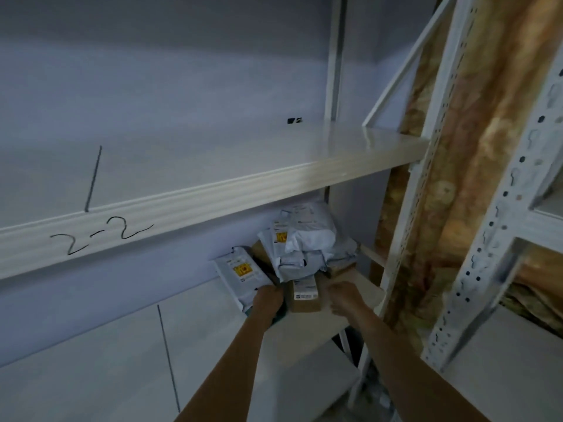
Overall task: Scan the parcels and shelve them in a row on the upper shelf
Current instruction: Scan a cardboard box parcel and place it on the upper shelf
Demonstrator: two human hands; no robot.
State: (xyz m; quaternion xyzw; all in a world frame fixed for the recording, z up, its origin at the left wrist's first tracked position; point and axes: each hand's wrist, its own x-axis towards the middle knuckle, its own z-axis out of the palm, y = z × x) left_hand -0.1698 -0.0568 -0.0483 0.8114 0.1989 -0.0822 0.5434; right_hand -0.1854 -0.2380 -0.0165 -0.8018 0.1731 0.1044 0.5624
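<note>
Both hands at parcel pile [304, 245] on lower shelf [213, 330]. Left hand [269, 300] gripping grey mailer [240, 271]; right hand [342, 298] beside cardboard box [304, 295], grip unclear. Upper shelf [213, 166] directly above.

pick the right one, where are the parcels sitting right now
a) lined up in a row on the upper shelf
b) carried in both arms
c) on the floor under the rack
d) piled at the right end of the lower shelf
d, the parcels lie heaped on the lower shelf near its right end, while the upper shelf marked 2-2 holds none.
</note>
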